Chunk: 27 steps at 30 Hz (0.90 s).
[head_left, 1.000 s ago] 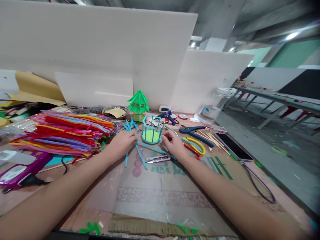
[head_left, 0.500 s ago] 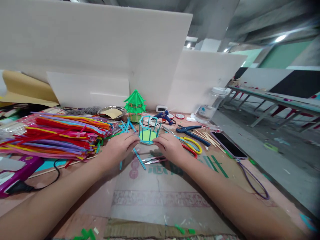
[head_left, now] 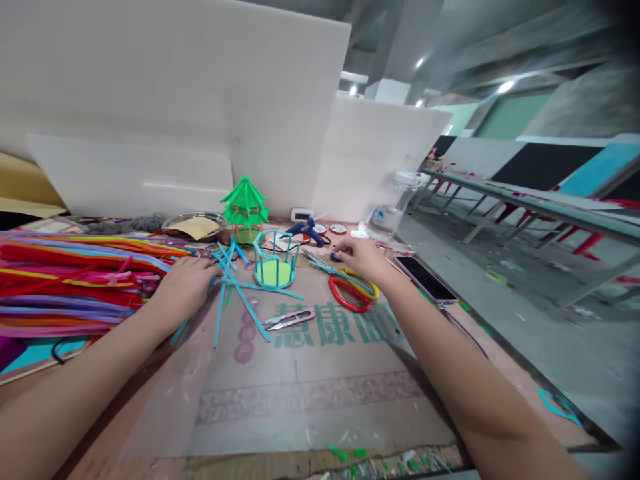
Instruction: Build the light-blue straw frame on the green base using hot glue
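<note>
A small teal stick cage with a green floor [head_left: 274,264] stands on the cardboard mat [head_left: 310,373], between my hands and touched by neither. My left hand [head_left: 181,288] lies palm down beside the pipe cleaner pile, its fingers curled onto loose blue sticks [head_left: 235,293] that cross there. My right hand [head_left: 364,257] reaches to the right of the cage. Its fingers are closed over the dark blue pliers [head_left: 336,257], of which only a tip shows. Just below that hand lie scissors with red and yellow handles [head_left: 350,295].
A big pile of coloured pipe cleaners [head_left: 70,280] fills the left. Behind the cage stand a green pagoda model [head_left: 245,205], a metal dish [head_left: 196,224] and a blue glue gun [head_left: 306,231]. Thread snips [head_left: 290,319], a phone [head_left: 425,277] and a plastic jar [head_left: 388,212] are nearby.
Both hands have left the cage. My left hand moved left onto the blue sticks and my right hand moved right to the pliers. The view has swung to the right.
</note>
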Each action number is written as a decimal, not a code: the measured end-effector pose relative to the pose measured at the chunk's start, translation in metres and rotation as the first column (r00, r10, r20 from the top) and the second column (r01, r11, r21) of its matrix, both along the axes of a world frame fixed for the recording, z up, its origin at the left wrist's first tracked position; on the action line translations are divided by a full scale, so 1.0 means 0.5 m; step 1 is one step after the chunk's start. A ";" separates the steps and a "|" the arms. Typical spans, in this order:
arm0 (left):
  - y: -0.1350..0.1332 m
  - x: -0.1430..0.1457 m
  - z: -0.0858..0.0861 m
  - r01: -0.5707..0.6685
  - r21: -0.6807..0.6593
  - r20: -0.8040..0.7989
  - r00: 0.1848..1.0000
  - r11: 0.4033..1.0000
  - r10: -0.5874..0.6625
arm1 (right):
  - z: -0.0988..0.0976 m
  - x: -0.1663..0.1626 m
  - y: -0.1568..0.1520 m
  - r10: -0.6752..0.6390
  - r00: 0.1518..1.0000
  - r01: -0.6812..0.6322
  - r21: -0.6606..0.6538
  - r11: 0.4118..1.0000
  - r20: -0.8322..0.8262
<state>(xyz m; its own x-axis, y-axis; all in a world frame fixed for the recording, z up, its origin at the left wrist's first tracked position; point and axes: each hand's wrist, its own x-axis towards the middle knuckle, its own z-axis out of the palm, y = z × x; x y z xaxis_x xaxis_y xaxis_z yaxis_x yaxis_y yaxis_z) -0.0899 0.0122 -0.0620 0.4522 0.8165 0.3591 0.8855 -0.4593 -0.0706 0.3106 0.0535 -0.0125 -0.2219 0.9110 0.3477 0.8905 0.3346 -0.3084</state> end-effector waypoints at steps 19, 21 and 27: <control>-0.023 0.044 0.024 0.077 0.049 0.100 0.992 0.996 -0.082 | -0.066 -0.035 0.002 0.059 0.996 -0.062 0.049 0.997 0.067; -0.029 0.056 0.042 0.059 0.034 0.166 0.984 0.998 -0.064 | -0.082 -0.037 0.002 0.066 0.995 -0.070 0.053 0.996 0.077; -0.010 0.116 0.043 0.070 -0.156 0.467 0.884 0.985 0.011 | -0.119 -0.042 0.004 0.077 0.995 -0.083 0.098 0.992 0.062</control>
